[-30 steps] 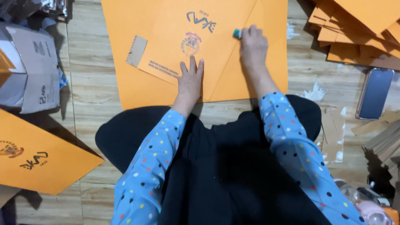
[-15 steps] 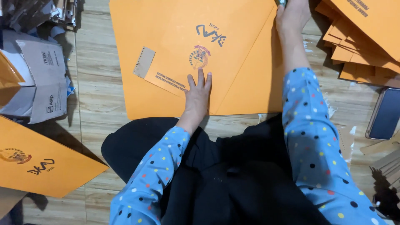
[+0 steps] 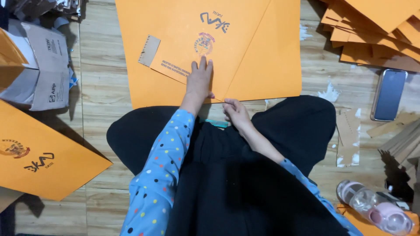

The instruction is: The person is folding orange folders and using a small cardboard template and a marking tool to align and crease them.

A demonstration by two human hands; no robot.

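The right hand (image 3: 236, 112) has drawn back from the far edge to pinch the orange envelope sheet's (image 3: 258, 65) near corner, while the left hand (image 3: 199, 81) stays flat, fingers spread, pressing its folded flap beside it.

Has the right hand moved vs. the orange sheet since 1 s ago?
Yes. The right hand came back from the far part of the orange sheet to its near edge, close to the lap. The left hand stays flat on it.
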